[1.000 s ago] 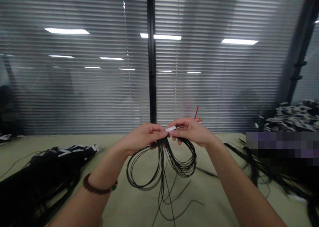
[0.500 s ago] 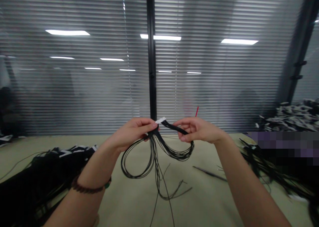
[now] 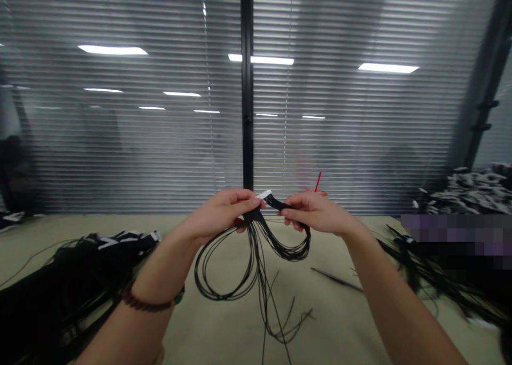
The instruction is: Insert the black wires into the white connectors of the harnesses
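A black wire harness [image 3: 288,254] hangs in loops between my two hands above the table. Its white connector [image 3: 264,194] sticks out just past the fingertips of my left hand [image 3: 228,210], which pinches the gathered wires near the connector. My right hand [image 3: 316,211] is closed on the black wire bundle a little to the right of that connector. One round loop hangs below my left hand, a second below my right. Loose thin wire ends dangle beneath them, over the table. A thin red stick [image 3: 318,181] shows above my right hand; what it belongs to is hidden.
On the left of the table [image 3: 224,333] lies a pile of black harnesses [image 3: 80,269] with white ends. Dark tweezers or a similar thin tool [image 3: 336,279] lie right of centre. More black cables [image 3: 432,279] cover the right side. Window blinds [image 3: 160,151] stand behind.
My right fingers have closed in on the wire bundle, nearer the connector. The hanging left loop has grown wider, and the view has shifted slightly.
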`<action>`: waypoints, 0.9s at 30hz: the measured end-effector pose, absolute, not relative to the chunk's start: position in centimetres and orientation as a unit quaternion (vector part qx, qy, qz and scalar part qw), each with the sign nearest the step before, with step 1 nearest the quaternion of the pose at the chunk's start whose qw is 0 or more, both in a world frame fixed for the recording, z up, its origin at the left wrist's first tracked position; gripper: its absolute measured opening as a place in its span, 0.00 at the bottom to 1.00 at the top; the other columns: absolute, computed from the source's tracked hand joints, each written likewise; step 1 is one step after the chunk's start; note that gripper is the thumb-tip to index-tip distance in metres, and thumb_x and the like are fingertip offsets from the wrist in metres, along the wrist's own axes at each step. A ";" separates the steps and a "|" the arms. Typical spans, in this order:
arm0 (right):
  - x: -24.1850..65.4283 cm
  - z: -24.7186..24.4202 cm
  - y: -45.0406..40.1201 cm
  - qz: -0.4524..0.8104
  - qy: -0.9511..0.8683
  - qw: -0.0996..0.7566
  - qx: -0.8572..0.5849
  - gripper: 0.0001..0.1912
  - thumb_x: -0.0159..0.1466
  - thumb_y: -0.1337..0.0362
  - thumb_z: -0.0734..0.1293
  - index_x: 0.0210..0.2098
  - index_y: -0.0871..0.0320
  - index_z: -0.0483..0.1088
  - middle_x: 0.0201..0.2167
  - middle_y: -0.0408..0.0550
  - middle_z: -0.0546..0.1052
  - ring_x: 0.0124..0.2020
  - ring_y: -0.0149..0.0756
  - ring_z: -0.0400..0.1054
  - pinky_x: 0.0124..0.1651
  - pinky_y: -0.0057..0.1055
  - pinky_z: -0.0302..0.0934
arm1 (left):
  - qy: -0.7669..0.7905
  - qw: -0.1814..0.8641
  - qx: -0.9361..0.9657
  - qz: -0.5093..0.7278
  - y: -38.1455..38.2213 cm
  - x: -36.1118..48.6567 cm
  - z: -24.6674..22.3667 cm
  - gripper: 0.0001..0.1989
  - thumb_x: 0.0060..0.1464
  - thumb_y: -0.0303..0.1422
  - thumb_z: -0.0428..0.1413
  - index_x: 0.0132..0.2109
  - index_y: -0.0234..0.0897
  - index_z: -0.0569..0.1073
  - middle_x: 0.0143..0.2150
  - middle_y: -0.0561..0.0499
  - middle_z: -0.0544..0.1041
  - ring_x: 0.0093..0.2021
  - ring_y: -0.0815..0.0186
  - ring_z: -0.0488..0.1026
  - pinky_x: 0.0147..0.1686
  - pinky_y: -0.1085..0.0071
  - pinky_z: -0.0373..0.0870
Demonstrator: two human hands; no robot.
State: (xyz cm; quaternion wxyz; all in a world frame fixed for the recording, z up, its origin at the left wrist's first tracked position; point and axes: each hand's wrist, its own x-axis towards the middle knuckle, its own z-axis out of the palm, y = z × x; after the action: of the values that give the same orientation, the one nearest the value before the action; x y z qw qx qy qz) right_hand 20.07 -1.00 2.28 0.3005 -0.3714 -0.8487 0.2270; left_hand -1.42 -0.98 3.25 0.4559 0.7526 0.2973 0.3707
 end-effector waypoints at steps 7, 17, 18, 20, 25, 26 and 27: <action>18.3 2.9 -3.3 -0.012 -0.794 0.456 -0.402 0.07 0.54 0.64 0.65 0.32 0.59 0.69 0.29 0.46 0.72 0.30 0.30 0.65 0.30 0.25 0.59 | 0.291 0.470 0.741 0.382 0.0 -1.1 2.7 0.09 0.50 0.34 0.53 0.30 0.32 0.70 0.22 0.55 0.65 0.18 0.76 0.61 0.13 0.81 0.59; 17.6 2.6 -3.7 0.110 -0.881 0.315 -0.334 0.06 0.51 0.63 0.67 0.27 0.60 0.68 0.20 0.42 0.71 0.22 0.25 0.65 0.23 0.20 0.56 | 0.281 0.481 0.724 0.407 0.0 -0.8 2.7 0.09 0.50 0.35 0.54 0.30 0.32 0.69 0.21 0.55 0.66 0.17 0.75 0.63 0.12 0.81 0.60; 17.6 2.5 -3.4 0.113 -0.883 0.309 -0.333 0.05 0.51 0.64 0.67 0.26 0.60 0.68 0.20 0.41 0.71 0.21 0.25 0.65 0.23 0.20 0.56 | 0.275 0.486 0.720 0.412 0.0 -0.8 2.7 0.08 0.50 0.35 0.53 0.31 0.32 0.69 0.21 0.55 0.67 0.17 0.75 0.62 0.12 0.81 0.60; 17.6 2.3 -3.1 0.116 -0.885 0.304 -0.333 0.02 0.52 0.67 0.66 0.25 0.60 0.67 0.19 0.41 0.71 0.21 0.24 0.65 0.22 0.18 0.55 | 0.264 0.493 0.713 0.423 -0.1 -0.8 2.8 0.07 0.49 0.33 0.54 0.31 0.32 0.69 0.23 0.55 0.67 0.17 0.76 0.62 0.12 0.82 0.60; 18.1 2.5 -3.1 0.147 -0.888 0.276 -0.338 0.03 0.49 0.72 0.64 0.25 0.61 0.67 0.18 0.40 0.69 0.20 0.23 0.64 0.22 0.18 0.56 | 0.246 0.508 0.708 0.425 -0.5 -0.6 2.8 0.04 0.48 0.29 0.55 0.31 0.31 0.70 0.22 0.55 0.68 0.17 0.77 0.63 0.13 0.82 0.62; 18.3 2.5 -3.2 0.159 -0.886 0.275 -0.338 0.03 0.49 0.72 0.64 0.25 0.61 0.67 0.18 0.40 0.69 0.20 0.23 0.63 0.22 0.18 0.56 | 0.245 0.510 0.708 0.424 -0.5 -0.6 2.7 0.04 0.48 0.29 0.55 0.31 0.30 0.70 0.22 0.55 0.67 0.17 0.76 0.63 0.13 0.82 0.62; 18.5 2.6 -3.3 0.172 -0.885 0.273 -0.337 0.04 0.49 0.72 0.63 0.26 0.61 0.67 0.18 0.40 0.69 0.20 0.23 0.63 0.22 0.18 0.56 | 0.244 0.509 0.709 0.424 -0.5 -0.6 2.7 0.04 0.48 0.29 0.55 0.31 0.30 0.70 0.22 0.55 0.67 0.17 0.76 0.63 0.13 0.82 0.63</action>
State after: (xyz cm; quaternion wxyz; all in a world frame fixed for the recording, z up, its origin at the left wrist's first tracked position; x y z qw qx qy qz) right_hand 18.50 -3.31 2.61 0.2726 -0.3370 -0.8847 0.1717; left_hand -0.59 -0.50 2.74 0.5089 0.7087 0.2435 0.4237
